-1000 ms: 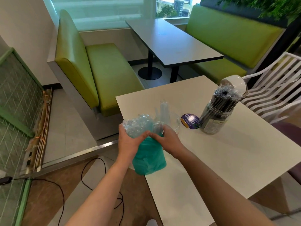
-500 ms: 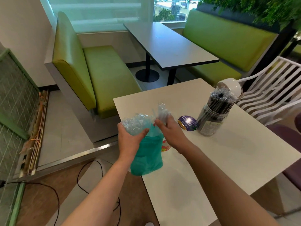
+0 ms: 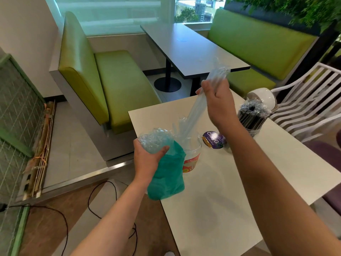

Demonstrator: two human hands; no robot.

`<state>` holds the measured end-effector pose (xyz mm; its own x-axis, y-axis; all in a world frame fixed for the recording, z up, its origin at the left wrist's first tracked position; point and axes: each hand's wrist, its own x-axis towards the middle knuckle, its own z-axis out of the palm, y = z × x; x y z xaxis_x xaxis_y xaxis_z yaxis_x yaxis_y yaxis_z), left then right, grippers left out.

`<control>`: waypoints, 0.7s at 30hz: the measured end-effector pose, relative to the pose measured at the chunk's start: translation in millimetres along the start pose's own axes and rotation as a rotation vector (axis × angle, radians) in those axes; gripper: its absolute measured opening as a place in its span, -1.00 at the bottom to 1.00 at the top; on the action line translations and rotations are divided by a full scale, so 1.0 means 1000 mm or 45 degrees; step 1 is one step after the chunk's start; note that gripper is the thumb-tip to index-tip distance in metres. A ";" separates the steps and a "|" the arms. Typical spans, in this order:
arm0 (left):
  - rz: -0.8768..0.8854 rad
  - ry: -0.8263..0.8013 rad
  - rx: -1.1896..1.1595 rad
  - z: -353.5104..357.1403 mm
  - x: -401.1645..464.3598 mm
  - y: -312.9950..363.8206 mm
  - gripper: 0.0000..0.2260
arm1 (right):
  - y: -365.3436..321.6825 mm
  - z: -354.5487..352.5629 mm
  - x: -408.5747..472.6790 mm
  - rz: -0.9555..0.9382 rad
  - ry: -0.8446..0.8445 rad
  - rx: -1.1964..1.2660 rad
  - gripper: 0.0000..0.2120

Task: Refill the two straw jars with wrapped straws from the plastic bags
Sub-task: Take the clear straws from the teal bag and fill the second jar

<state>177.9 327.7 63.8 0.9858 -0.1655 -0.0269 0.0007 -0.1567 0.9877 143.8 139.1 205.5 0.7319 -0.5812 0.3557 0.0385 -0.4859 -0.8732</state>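
My left hand (image 3: 147,159) grips the crumpled neck of a plastic bag of teal straws (image 3: 167,172) at the white table's near left corner. My right hand (image 3: 217,102) is raised above the table and holds a bundle of clear wrapped straws (image 3: 203,100), tilted, with its lower end in the open clear jar (image 3: 191,154) that stands just right of the bag. A second jar (image 3: 251,115), packed with black wrapped straws, stands farther right on the table (image 3: 239,191).
A purple jar lid (image 3: 214,139) lies between the two jars, and a white lid (image 3: 263,97) leans behind the black-straw jar. White slatted chair (image 3: 304,104) at the right edge, green benches and a dark table behind. A black cable (image 3: 92,200) runs across the floor.
My right hand has risen from the bag's mouth up and to the right, drawing a bundle of clear wrapped straws over the open jar. The left hand keeps its hold on the bag.
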 end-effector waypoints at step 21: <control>-0.028 0.007 0.007 0.002 0.002 -0.004 -0.31 | 0.122 0.052 -0.006 0.477 -0.271 -0.513 -0.60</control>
<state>179.7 326.5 59.4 0.9864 -0.1569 -0.0479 0.0216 -0.1652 0.9860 179.9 117.1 79.1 0.7677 -0.6376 -0.0638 -0.4803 -0.5067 -0.7159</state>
